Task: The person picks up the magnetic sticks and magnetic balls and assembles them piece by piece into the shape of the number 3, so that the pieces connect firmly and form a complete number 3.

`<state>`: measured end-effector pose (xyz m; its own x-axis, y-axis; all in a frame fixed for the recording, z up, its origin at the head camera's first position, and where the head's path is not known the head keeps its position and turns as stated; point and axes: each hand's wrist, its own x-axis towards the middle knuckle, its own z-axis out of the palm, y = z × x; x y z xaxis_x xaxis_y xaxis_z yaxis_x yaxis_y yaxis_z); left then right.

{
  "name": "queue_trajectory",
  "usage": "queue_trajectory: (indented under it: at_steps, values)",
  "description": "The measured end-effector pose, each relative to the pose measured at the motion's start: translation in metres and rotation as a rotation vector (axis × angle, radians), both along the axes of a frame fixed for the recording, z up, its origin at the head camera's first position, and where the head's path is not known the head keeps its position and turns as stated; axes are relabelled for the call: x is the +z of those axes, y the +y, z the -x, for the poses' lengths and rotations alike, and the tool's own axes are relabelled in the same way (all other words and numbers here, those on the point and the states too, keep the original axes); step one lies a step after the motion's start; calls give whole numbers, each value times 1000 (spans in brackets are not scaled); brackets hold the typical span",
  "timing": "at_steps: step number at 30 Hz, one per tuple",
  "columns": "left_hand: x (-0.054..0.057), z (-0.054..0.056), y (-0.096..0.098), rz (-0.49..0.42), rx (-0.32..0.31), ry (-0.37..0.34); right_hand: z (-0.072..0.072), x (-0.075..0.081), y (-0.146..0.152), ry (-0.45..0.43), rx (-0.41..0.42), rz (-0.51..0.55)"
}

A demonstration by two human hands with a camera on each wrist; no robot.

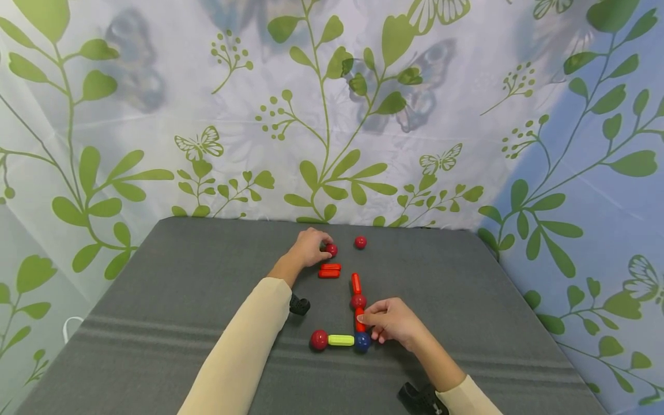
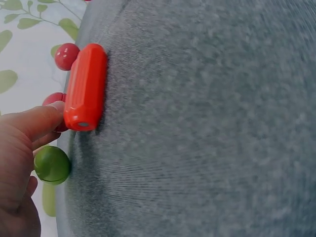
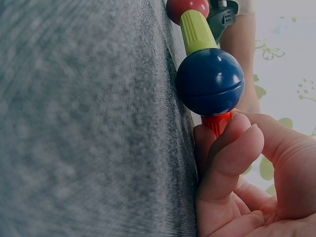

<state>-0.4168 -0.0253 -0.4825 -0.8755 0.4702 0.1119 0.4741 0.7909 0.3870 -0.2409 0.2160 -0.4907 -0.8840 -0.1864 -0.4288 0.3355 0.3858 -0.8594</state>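
Note:
At the far side of the table, my left hand (image 1: 309, 248) has thumb and fingers around a red ball (image 1: 332, 250). A green ball (image 2: 53, 165) sits beside that hand in the left wrist view, hidden from the head view. My right hand (image 1: 395, 324) pinches a red rod (image 1: 360, 320), part of a joined L-shape. That rod runs from a blue ball (image 3: 211, 82) to a red ball (image 1: 358, 301), with another red rod (image 1: 355, 283) beyond it. From the blue ball, a yellow-green rod (image 1: 341, 340) leads left to a larger red ball (image 1: 319, 339).
Two loose red rods (image 1: 329, 270) lie side by side just nearer than my left hand. Another red ball (image 1: 360, 242) rests at the back. Grey cloth covers the table (image 1: 207, 300), and a leaf-patterned curtain (image 1: 233, 115) hangs behind and beside it.

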Motion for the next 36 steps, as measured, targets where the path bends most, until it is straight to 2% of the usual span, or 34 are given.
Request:
queue_trajectory:
  at_steps: [8,24,32,36]
  values:
    - [-5,0,2,-13,27,-16,0,0,0,9,-5,0]
    - [-7,-3,6,-83,48,-63,0,-1,1,10,2,-9]
    - [-8,-6,5,-82,36,-49,0,-1,0,10,-3,-24]
    - [-8,-8,4,-116,18,-22,-1,0,0,25,-2,-11]
